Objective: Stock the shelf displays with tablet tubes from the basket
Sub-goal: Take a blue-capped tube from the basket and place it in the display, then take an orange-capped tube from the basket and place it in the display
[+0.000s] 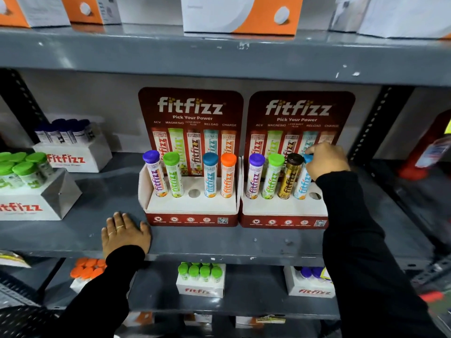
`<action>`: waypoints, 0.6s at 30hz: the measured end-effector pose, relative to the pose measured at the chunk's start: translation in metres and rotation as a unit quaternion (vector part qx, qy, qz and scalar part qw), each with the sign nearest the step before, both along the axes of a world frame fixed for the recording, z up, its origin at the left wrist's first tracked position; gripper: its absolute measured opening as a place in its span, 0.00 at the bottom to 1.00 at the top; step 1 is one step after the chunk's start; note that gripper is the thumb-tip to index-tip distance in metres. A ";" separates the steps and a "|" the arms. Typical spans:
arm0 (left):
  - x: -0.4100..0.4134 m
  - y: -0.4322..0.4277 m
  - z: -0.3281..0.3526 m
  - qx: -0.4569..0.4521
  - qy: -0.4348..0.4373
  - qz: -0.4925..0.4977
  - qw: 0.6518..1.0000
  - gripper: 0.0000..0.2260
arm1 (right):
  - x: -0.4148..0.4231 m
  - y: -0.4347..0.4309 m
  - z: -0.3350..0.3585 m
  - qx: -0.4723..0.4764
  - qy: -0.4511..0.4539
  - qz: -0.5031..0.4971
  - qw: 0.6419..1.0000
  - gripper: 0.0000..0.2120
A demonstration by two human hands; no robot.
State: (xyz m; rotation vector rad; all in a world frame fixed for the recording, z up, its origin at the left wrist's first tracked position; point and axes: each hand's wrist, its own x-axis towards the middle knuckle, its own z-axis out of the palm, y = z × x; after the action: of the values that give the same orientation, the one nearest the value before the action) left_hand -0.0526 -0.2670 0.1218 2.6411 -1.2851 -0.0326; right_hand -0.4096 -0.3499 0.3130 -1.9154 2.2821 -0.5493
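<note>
Right hand (325,160) pinches blue cap of white-and-blue tablet tube (302,185), seated fourth hole of right red cardboard display (283,215). Press straight down, upright, clear of brown-capped gold tube (290,178) left. Left hand (125,231) flat, empty, on grey shelf (219,242) left of displays.

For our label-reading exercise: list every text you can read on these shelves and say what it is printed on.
"fitfizz", "Pick Your Power": left display and right display backboards.
"ACV", "MAGNESIO", "RELOAD", "CHARGE": both backboards; the middle heading is too small.
"fitfizz": tubes, such as the purple-capped tube.
"fitfizz": white box.
Small print on the tubes and the display fronts: unreadable.
</note>
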 end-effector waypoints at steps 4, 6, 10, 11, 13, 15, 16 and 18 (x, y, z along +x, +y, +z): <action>0.002 0.000 -0.001 -0.005 0.012 0.002 1.000 0.27 | 0.000 -0.001 0.005 0.016 -0.015 0.013 1.000 0.20; 0.002 -0.001 -0.001 -0.007 0.008 0.001 1.000 0.27 | 0.001 0.002 0.008 0.011 -0.021 0.014 1.000 0.22; 0.000 0.000 -0.001 -0.013 0.010 -0.001 1.000 0.27 | 0.025 0.019 0.017 -0.074 -0.046 0.013 0.996 0.20; 0.001 0.000 -0.001 -0.014 0.012 -0.001 1.000 0.26 | 0.039 0.025 0.016 -0.116 -0.064 0.027 0.991 0.21; 0.000 -0.001 -0.001 -0.032 0.010 -0.013 0.999 0.25 | 0.072 0.035 0.010 -0.250 -0.075 0.083 0.962 0.21; 0.000 0.001 -0.001 -0.088 0.008 -0.034 0.995 0.22 | 0.113 0.041 -0.011 -0.388 -0.057 0.185 0.901 0.17; 0.000 0.003 -0.002 -0.126 0.014 -0.048 0.991 0.22 | 0.135 0.046 -0.027 -0.423 -0.056 0.245 0.871 0.15; 0.001 0.011 -0.007 -0.189 0.031 -0.080 0.978 0.23 | 0.179 0.062 -0.062 -0.423 -0.079 0.362 0.827 0.12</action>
State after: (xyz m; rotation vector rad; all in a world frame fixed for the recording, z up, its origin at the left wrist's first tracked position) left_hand -0.0514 -0.2563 0.1151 2.1983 -1.3298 0.0940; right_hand -0.2308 -0.2874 0.2511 -2.6916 1.0444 -1.6662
